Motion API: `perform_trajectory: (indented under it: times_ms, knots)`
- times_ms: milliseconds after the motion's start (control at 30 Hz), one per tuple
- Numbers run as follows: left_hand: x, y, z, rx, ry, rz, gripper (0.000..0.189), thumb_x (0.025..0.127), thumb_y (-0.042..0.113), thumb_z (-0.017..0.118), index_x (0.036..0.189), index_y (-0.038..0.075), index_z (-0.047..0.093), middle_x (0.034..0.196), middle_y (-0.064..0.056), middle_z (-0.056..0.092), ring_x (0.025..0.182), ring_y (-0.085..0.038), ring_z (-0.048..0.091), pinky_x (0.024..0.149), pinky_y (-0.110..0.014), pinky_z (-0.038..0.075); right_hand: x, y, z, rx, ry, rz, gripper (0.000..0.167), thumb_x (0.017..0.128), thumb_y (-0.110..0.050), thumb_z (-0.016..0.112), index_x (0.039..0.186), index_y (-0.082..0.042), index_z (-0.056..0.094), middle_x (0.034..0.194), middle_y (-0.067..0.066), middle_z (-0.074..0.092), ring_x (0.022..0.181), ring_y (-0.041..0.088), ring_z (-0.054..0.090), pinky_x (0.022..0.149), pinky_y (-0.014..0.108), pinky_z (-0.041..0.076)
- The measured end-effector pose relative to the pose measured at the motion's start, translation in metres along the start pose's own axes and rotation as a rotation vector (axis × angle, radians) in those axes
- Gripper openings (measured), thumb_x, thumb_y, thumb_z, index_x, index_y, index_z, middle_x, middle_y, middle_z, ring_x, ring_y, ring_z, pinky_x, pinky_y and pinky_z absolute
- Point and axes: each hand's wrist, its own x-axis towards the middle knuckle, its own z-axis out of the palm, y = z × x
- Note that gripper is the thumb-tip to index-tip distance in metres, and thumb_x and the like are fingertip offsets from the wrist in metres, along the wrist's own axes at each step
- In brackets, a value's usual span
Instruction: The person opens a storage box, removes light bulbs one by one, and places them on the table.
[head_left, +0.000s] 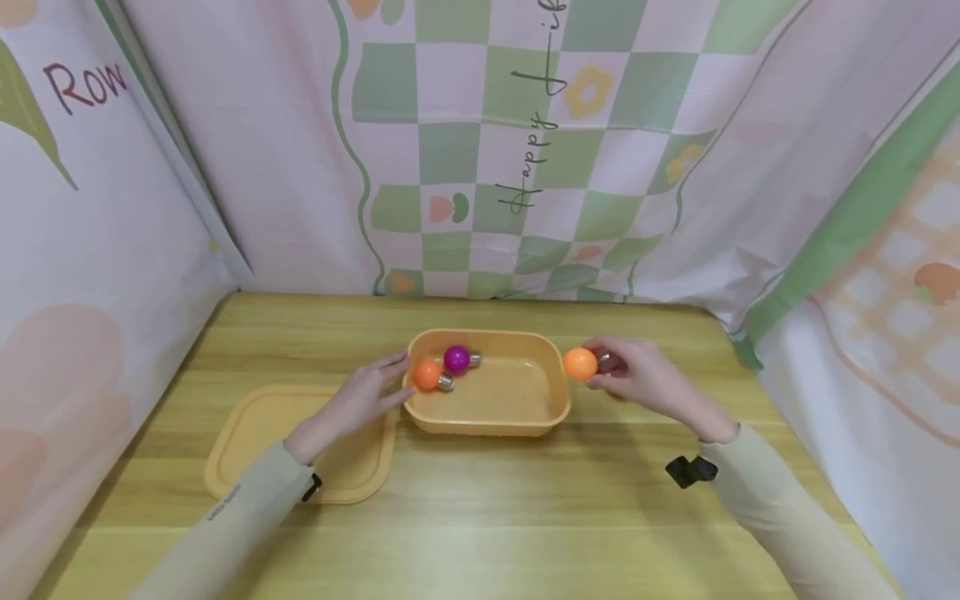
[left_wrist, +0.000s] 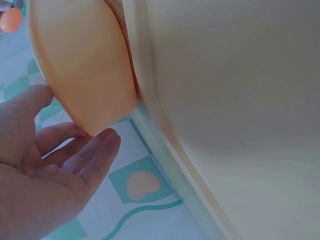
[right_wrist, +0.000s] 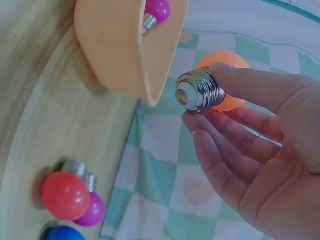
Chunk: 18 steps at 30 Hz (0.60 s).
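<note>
In my right hand (head_left: 637,371), thumb and fingers pinch an orange light bulb (head_left: 581,364), just beyond the right end of an orange plastic box (head_left: 487,427). Its silver screw base (right_wrist: 200,90) faces the right wrist camera. My left hand (head_left: 367,392) touches the box's left end, thumb and fingers spread along it and fairly straight. Inside the box lie another orange bulb (head_left: 428,374) and a purple bulb (head_left: 457,359), at the left. On the table near my right hand are a red bulb (right_wrist: 65,195), a purple bulb (right_wrist: 91,210) and a blue bulb (right_wrist: 65,234).
A flat orange lid (head_left: 337,479) lies left of the box, partly under my left forearm. The wooden table (head_left: 480,525) meets printed cloth (head_left: 457,150) at the back, with more cloth on both sides. The right hand hides the loose bulbs from the head view.
</note>
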Motion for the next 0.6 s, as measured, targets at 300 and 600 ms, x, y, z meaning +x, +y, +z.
perform_trajectory:
  times_ms: [300, 600]
  knots:
    - [0.000, 0.001, -0.001, 0.003, -0.008, -0.008, 0.056, 0.093, 0.020, 0.068, 0.137, -0.010, 0.050, 0.148, -0.030, 0.045, 0.136, -0.046, 0.047, 0.114, -0.055, 0.040, -0.010, 0.016, -0.006, -0.058, 0.033, 0.034, 0.036, 0.081, -0.009, 0.081, 0.113, 0.000, 0.067, 0.096, 0.013, 0.076, 0.081, 0.023, 0.073, 0.068, 0.028, 0.063]
    - [0.001, 0.003, -0.002, 0.005, -0.008, -0.014, 0.056, 0.093, 0.020, 0.068, 0.136, -0.010, 0.050, 0.147, -0.030, 0.045, 0.135, -0.046, 0.048, 0.114, -0.056, 0.040, -0.019, 0.032, -0.013, -0.085, 0.023, 0.097, 0.037, 0.083, -0.010, 0.079, 0.116, 0.000, 0.066, 0.102, 0.016, 0.074, 0.084, 0.025, 0.072, 0.070, 0.028, 0.062]
